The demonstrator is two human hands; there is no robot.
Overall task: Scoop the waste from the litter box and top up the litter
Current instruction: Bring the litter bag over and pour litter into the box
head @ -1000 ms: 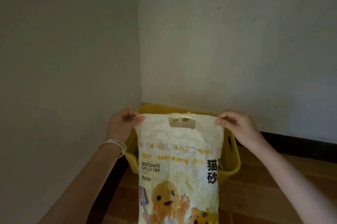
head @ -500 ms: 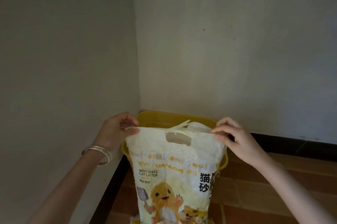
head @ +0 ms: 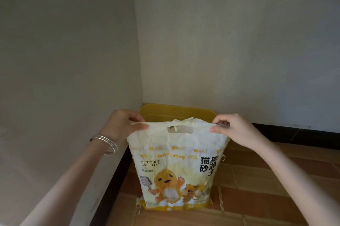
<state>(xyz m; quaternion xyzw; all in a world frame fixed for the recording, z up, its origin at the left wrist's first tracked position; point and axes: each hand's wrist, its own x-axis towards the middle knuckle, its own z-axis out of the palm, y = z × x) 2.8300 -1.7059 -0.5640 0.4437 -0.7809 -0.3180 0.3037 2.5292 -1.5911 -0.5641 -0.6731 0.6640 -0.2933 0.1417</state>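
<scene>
Floor (head: 257, 198): reddish-brown tiles with pale grout lines; bears the bag and the box.
Litter bag (head: 176, 167): pale yellow-white, crumpled; printed "BENTONITE CAT LITTER", with an orange cartoon figure and a grey scoop; stands upright, yellow base band on the tiles; handle slot cut at top centre; top edge stretched taut between both hands; stands just in front of the litter box and hides most of it; cannot tell whether the mouth is sealed or parted.
Left hand (head: 121, 126): pinches the bag's top left corner, thumb against curled fingers.
Bangles (head: 107, 143): thin, silver, on the left wrist.
Right hand (head: 233, 130): pinches the bag's top right corner, thumb beneath, fingers curled over the edge.
Litter box (head: 176, 112): yellow plastic, set in the corner where the two walls meet; only the back rim and a strip of inner wall show; contents hidden.
Skirting (head: 294, 133): black band along the foot of both walls.
Walls (head: 239, 41): off-white, a few small dark marks.
</scene>
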